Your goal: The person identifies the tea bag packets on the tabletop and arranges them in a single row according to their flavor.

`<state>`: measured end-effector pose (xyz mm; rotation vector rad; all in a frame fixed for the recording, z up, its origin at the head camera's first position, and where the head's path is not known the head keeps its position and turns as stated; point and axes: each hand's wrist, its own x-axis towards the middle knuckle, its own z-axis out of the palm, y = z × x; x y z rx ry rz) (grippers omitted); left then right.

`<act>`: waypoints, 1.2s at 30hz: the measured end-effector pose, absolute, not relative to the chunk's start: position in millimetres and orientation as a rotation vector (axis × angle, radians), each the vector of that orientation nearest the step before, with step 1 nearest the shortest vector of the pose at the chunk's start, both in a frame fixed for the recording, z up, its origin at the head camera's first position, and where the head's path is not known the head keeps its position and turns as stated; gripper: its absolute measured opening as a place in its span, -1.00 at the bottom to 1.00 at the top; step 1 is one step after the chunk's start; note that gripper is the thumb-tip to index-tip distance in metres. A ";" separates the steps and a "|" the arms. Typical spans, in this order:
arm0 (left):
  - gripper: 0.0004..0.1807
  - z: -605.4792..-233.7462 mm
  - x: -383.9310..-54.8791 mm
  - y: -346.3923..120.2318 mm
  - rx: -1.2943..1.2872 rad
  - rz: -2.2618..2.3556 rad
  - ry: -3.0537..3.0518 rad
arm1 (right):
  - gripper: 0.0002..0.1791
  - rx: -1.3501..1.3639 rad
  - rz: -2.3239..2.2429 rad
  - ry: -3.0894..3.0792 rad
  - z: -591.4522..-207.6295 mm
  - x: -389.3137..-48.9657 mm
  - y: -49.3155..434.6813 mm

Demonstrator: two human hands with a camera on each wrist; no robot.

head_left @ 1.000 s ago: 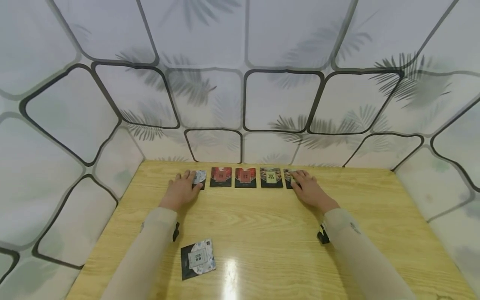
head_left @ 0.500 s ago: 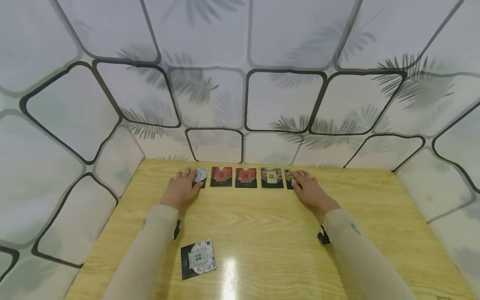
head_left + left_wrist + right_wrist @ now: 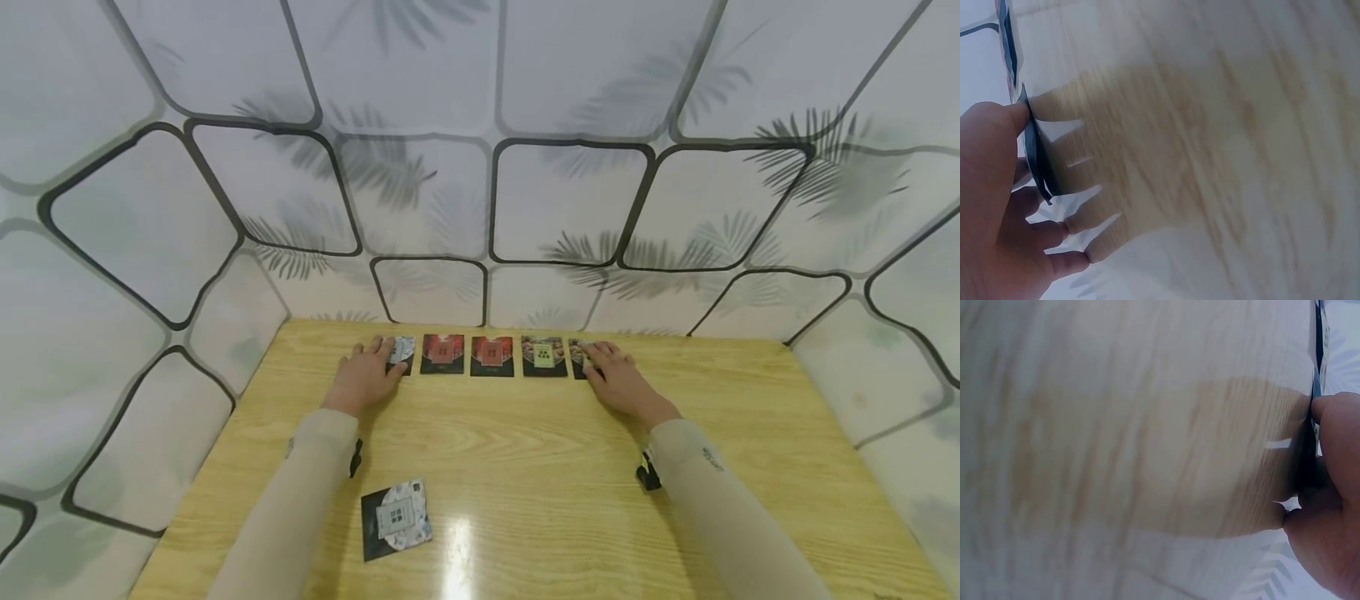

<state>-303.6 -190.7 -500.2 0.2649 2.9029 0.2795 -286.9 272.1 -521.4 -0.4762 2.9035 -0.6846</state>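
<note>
My left hand (image 3: 358,382) rests over a flat black-and-white sachet (image 3: 402,353) at the row's left end, covering part of it. Seen from the left wrist, the thumb touches this sachet's dark edge (image 3: 1037,159) and fingertips meet the tabletop. At the opposite end, my right hand (image 3: 624,385) lies on a partly hidden dark patterned sachet (image 3: 577,360); its dark side shows beside the thumb in the right wrist view. Between the hands lie a red sachet (image 3: 442,354), another red sachet (image 3: 492,357) and a sachet with a yellow-green label (image 3: 543,356).
Another black-and-white sachet (image 3: 396,518) lies slightly turned near the front, close to the left forearm. Everything lies on a pale wooden table (image 3: 525,467). Patterned fabric walls (image 3: 566,204) rise at the back and both sides.
The sachet under the left hand has shifted very slightly and sits a bit straighter than a second ago. Both hands stay nearly still.
</note>
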 end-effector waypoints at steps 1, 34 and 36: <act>-0.22 -500.7 -303.5 -190.6 0.263 0.282 2.902 | -0.39 -0.475 -0.684 2.903 -521.9 -286.9 272.2; -0.30 -483.7 -267.6 -191.0 0.663 0.256 3.000 | -0.39 -0.530 -0.671 2.950 -528.1 -287.7 274.1; -0.30 -480.0 -254.1 -189.7 0.725 0.236 3.002 | -0.39 -0.542 -0.678 2.949 -528.1 -288.1 273.2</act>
